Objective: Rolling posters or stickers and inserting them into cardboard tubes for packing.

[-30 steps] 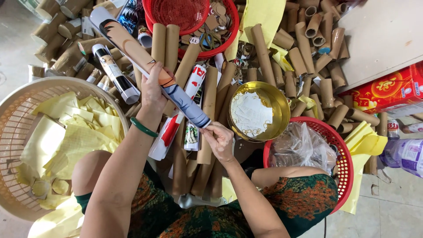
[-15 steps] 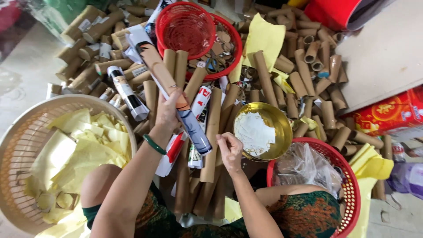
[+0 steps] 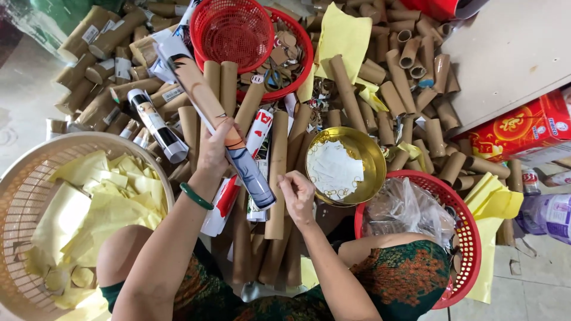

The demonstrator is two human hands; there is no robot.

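At the near left a big beige basket holds loose yellow paper sheets, close by the person's knee where an arm can reach them. Right of it, the left hand is closed around the middle of a long printed paper tube, held slanted up off the pile so that its lower end hangs free beside the right hand. That hand is pinched shut just right of the tube's lower end, above the brown cardboard tubes lying side by side between the knees; whether it holds anything I cannot tell. Further right a gold bowl with white paste in it sits near that hand. A red basket with a plastic bag stands at the near right. Against a second ago, the printed tube stays in the same grip and slant, and the right hand remains below its end.
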